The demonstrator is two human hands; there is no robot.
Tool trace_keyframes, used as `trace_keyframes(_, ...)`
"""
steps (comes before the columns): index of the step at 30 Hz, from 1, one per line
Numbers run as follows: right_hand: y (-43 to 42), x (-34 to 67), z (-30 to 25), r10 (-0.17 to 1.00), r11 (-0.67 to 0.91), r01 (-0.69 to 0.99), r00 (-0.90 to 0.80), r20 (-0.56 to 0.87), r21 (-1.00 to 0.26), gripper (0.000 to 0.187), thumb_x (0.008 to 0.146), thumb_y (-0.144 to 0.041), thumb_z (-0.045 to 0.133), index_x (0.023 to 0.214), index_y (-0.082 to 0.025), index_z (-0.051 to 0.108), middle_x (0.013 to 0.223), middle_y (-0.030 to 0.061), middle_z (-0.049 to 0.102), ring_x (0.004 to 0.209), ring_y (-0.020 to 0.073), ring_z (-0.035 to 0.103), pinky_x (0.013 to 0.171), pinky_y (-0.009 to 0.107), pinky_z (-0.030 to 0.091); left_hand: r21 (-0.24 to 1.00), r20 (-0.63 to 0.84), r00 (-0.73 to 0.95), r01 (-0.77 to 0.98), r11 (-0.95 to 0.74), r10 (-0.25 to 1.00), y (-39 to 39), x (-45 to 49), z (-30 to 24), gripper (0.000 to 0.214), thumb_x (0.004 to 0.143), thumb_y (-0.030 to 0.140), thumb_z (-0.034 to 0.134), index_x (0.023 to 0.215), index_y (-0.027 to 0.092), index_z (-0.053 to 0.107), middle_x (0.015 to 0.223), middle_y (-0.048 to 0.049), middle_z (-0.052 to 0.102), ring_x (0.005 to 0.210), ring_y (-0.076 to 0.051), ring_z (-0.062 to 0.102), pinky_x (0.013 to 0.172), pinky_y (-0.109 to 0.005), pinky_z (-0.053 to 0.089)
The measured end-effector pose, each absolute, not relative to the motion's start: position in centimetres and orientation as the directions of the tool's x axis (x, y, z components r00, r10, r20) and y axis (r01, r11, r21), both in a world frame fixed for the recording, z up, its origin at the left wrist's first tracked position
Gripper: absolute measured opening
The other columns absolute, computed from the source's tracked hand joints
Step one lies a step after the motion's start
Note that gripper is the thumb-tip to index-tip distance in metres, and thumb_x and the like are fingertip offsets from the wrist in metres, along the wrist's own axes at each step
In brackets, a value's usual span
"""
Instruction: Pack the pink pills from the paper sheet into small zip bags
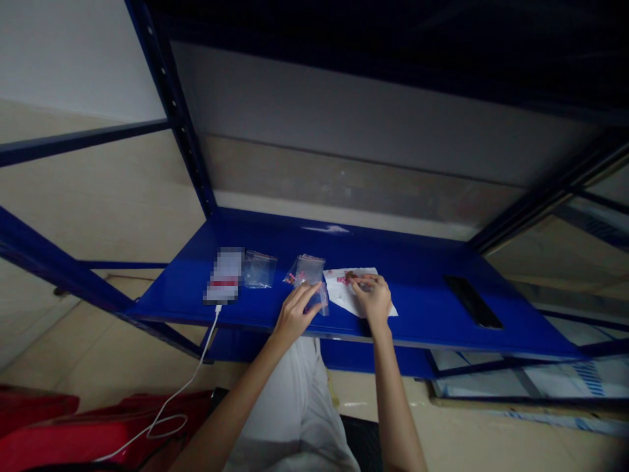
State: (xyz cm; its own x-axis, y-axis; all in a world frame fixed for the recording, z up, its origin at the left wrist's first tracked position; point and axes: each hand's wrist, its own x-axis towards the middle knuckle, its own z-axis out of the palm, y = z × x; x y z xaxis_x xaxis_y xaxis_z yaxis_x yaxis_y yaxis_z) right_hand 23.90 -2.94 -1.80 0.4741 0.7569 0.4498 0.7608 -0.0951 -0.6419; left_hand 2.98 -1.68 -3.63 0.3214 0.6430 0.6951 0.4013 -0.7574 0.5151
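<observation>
My left hand grips a small clear zip bag between thumb and fingers at the front of the blue shelf. My right hand is over a sheet of white paper, its fingertips pinched together at a cluster of small red pieces. What sits between those fingertips is too small to make out. Just beyond my left hand lie more clear zip bags, with small red pieces showing inside.
Another clear plastic bag lies to the left, beside a phone with a blurred screen on a white cable. A dark phone rests at the right. Blue uprights and an upper shelf frame the workspace.
</observation>
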Motion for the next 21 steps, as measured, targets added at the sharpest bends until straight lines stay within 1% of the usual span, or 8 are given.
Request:
trace_keyframes(1, -3.4, 23.4, -1.0, 0.778, -0.027, 0.727, 0.446, 0.442, -0.686, 0.023, 0.069, -0.040, 0.063, 0.072, -0.018, 0.071, 0.086, 0.0093, 0.061, 0.082, 0.0221, 0.057, 0.064, 0.030, 0.044, 0.517, 0.693, 0.322, 0.402, -0.756, 0.645, -1.7, 3.0, -3.7, 0.042, 0.082, 0.030, 0.054, 0.122, 0.020, 0.048, 0.109, -0.0072, 0.061, 0.104, -0.019, 0.056, 0.092, -0.034, 0.046)
trace_keyframes(3, -4.3, 22.3, 0.6, 0.870, 0.145, 0.655, 0.272, 0.411, -0.742, 0.021, 0.072, -0.039, 0.062, 0.076, -0.020, 0.070, 0.093, 0.0082, 0.060, 0.084, 0.0208, 0.057, 0.054, 0.026, 0.041, 0.516, 0.692, 0.325, 0.403, -0.756, 0.645, -1.6, 3.0, -3.7, 0.043, 0.082, 0.030, 0.054, 0.123, 0.020, 0.047, 0.109, -0.0072, 0.061, 0.105, -0.019, 0.056, 0.092, -0.034, 0.046)
trace_keyframes(6, -5.4, 20.5, 2.1, 0.914, 0.304, 0.598, 0.036, 0.404, -0.741, 0.014, 0.074, -0.034, 0.063, 0.078, -0.023, 0.070, 0.100, 0.0072, 0.058, 0.092, 0.0210, 0.055, 0.057, 0.025, 0.043, 0.510, 0.690, 0.335, 0.404, -0.759, 0.642, -1.7, 2.9, -3.7, 0.043, 0.082, 0.029, 0.053, 0.124, 0.020, 0.046, 0.108, -0.0071, 0.061, 0.104, -0.018, 0.056, 0.091, -0.033, 0.047)
trace_keyframes(11, -5.3, 18.5, 1.9, 0.907, 0.331, 0.678, -0.037, 0.419, -0.657, 0.009, 0.074, -0.027, 0.064, 0.078, -0.024, 0.071, 0.102, 0.0065, 0.059, 0.091, 0.0210, 0.055, 0.076, 0.034, 0.045, 0.493, 0.690, 0.352, 0.412, -0.767, 0.632, -1.6, 3.0, -3.7, 0.039, 0.084, 0.026, 0.051, 0.122, 0.020, 0.048, 0.107, -0.0065, 0.061, 0.104, -0.017, 0.055, 0.091, -0.032, 0.046)
trace_keyframes(15, -5.0, 18.4, 1.6, 0.911, 0.380, 0.616, -0.121, 0.394, -0.690, 0.014, 0.079, -0.028, 0.058, 0.083, -0.025, 0.071, 0.110, 0.0059, 0.058, 0.089, 0.0186, 0.057, 0.073, 0.031, 0.046, 0.486, 0.697, 0.349, 0.412, -0.770, 0.627, -1.5, 3.0, -3.9, 0.038, 0.084, 0.026, 0.050, 0.122, 0.020, 0.048, 0.105, -0.0065, 0.062, 0.104, -0.018, 0.055, 0.091, -0.032, 0.046)
trace_keyframes(17, -4.8, 19.2, 1.3, 0.919, 0.348, 0.594, -0.064, 0.389, -0.725, 0.018, 0.081, -0.031, 0.056, 0.086, -0.023, 0.071, 0.109, 0.0070, 0.059, 0.090, 0.0187, 0.057, 0.065, 0.028, 0.047, 0.499, 0.696, 0.338, 0.406, -0.766, 0.633, -1.5, 3.1, -4.0, 0.040, 0.083, 0.028, 0.052, 0.122, 0.020, 0.048, 0.105, -0.0064, 0.061, 0.103, -0.018, 0.056, 0.091, -0.032, 0.046)
trace_keyframes(19, -4.6, 20.7, 0.5, 0.902, 0.245, 0.633, 0.128, 0.412, -0.734, 0.023, 0.080, -0.036, 0.055, 0.084, -0.020, 0.071, 0.099, 0.0090, 0.062, 0.089, 0.0204, 0.058, 0.059, 0.026, 0.045, 0.519, 0.691, 0.331, 0.391, -0.760, 0.643, -1.5, 3.1, -3.9, 0.042, 0.082, 0.030, 0.054, 0.122, 0.020, 0.048, 0.105, -0.0061, 0.061, 0.101, -0.017, 0.056, 0.090, -0.031, 0.046)
trace_keyframes(21, -4.3, 22.4, -0.6, 0.831, 0.084, 0.718, 0.332, 0.447, -0.691, 0.027, 0.075, -0.041, 0.058, 0.082, -0.018, 0.071, 0.092, 0.0099, 0.063, 0.081, 0.0206, 0.059, 0.062, 0.028, 0.045, 0.533, 0.688, 0.327, 0.378, -0.757, 0.647, -1.5, 3.1, -3.9, 0.042, 0.081, 0.030, 0.055, 0.122, 0.020, 0.048, 0.105, -0.0058, 0.061, 0.100, -0.017, 0.057, 0.091, -0.031, 0.046)
